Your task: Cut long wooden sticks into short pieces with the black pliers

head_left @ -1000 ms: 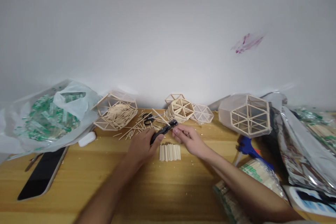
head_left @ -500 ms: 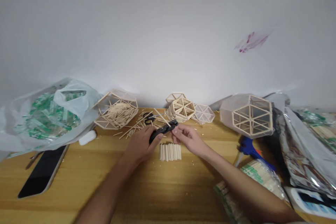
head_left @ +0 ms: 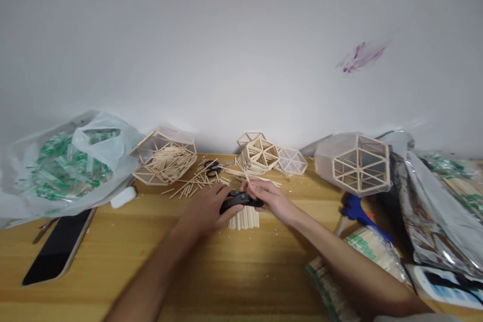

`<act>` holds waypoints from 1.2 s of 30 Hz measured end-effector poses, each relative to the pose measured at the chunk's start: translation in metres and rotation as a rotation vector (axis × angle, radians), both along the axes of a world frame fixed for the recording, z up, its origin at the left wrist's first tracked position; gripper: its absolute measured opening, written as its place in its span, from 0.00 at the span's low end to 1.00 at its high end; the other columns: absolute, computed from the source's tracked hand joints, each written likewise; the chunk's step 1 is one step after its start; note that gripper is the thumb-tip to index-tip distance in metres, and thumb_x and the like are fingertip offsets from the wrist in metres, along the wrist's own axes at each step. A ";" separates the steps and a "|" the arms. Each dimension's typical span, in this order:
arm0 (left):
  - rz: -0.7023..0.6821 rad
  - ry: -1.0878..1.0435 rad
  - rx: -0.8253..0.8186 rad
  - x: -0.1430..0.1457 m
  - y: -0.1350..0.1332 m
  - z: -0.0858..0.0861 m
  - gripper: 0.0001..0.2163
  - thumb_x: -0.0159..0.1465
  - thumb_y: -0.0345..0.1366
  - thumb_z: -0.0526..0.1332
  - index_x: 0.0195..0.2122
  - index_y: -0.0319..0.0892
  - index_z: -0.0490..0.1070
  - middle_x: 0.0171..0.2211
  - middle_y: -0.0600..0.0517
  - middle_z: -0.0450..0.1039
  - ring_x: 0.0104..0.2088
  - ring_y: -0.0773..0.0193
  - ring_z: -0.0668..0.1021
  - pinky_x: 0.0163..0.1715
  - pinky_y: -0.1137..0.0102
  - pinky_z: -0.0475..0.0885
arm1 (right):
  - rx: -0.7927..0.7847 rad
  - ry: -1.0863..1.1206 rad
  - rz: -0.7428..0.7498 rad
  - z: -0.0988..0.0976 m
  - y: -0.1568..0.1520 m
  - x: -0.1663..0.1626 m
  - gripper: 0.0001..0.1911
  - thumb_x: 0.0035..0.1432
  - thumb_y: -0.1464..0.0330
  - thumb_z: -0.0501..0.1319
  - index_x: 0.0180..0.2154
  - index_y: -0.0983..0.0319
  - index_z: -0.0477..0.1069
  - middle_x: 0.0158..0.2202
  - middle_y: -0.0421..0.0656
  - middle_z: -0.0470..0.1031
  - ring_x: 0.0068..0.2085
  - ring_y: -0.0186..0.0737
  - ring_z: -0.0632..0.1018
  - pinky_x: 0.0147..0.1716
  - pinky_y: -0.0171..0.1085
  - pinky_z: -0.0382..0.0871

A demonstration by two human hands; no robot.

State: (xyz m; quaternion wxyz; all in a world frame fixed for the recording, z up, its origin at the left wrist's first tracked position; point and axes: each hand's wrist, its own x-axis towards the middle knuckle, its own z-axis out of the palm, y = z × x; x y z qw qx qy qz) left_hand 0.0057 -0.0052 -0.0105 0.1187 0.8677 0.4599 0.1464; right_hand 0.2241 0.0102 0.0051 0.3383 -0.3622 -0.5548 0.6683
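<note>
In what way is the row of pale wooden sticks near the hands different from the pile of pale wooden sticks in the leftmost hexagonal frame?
The row is aligned side by side; the pile is jumbled. The row lies on the yellowish wooden table; the pile sits inside the hexagonal frame. Both consist of thin, pale sticks.

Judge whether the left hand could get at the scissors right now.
Probably not: the left hand holds a black tool. Otherwise the way looks free; the scissors lie just beyond that hand, handles uncovered among loose sticks.
</note>
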 end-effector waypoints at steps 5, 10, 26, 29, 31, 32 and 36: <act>0.028 0.005 -0.009 0.002 -0.002 0.000 0.19 0.70 0.52 0.52 0.47 0.43 0.72 0.42 0.44 0.76 0.43 0.53 0.79 0.42 0.61 0.71 | 0.053 -0.030 -0.035 0.002 -0.001 -0.003 0.28 0.61 0.45 0.59 0.25 0.60 0.60 0.26 0.37 0.56 0.26 0.33 0.61 0.21 0.32 0.58; 0.027 0.021 0.005 0.004 -0.004 -0.001 0.19 0.71 0.53 0.51 0.42 0.43 0.71 0.40 0.45 0.76 0.40 0.54 0.78 0.40 0.63 0.71 | 0.059 -0.069 -0.043 0.006 -0.001 -0.001 0.28 0.62 0.45 0.58 0.24 0.60 0.59 0.25 0.36 0.56 0.24 0.32 0.62 0.21 0.33 0.57; 0.098 0.076 -0.051 -0.001 -0.003 0.007 0.21 0.70 0.55 0.50 0.38 0.43 0.71 0.35 0.47 0.78 0.33 0.55 0.79 0.31 0.65 0.65 | -0.113 0.125 -0.075 -0.001 -0.001 -0.006 0.26 0.61 0.46 0.61 0.27 0.61 0.62 0.32 0.39 0.67 0.20 0.27 0.58 0.19 0.32 0.48; 0.133 0.036 -0.086 -0.002 -0.003 0.008 0.21 0.71 0.55 0.49 0.38 0.44 0.72 0.35 0.49 0.79 0.34 0.56 0.79 0.31 0.66 0.64 | -0.129 0.212 -0.097 -0.007 0.003 -0.006 0.24 0.60 0.45 0.61 0.34 0.61 0.68 0.35 0.41 0.71 0.22 0.31 0.66 0.19 0.33 0.58; 0.185 0.009 -0.088 -0.005 -0.001 0.008 0.21 0.71 0.54 0.49 0.37 0.44 0.72 0.34 0.49 0.79 0.34 0.57 0.79 0.32 0.66 0.63 | -0.126 0.242 -0.172 -0.011 0.007 -0.005 0.25 0.59 0.44 0.62 0.40 0.60 0.70 0.35 0.42 0.73 0.26 0.36 0.72 0.22 0.34 0.65; 0.217 0.004 -0.081 -0.006 0.000 0.008 0.21 0.71 0.53 0.49 0.36 0.44 0.72 0.34 0.49 0.79 0.33 0.57 0.78 0.32 0.67 0.63 | -0.129 0.238 -0.215 -0.013 0.008 -0.004 0.25 0.58 0.45 0.63 0.41 0.60 0.70 0.35 0.42 0.74 0.28 0.37 0.75 0.24 0.35 0.68; 0.318 0.013 -0.033 -0.010 0.003 0.007 0.22 0.71 0.55 0.48 0.33 0.43 0.70 0.32 0.49 0.78 0.32 0.57 0.78 0.32 0.66 0.63 | -0.059 0.112 -0.244 -0.015 0.011 -0.002 0.22 0.55 0.49 0.68 0.36 0.62 0.73 0.34 0.44 0.77 0.30 0.38 0.77 0.29 0.37 0.71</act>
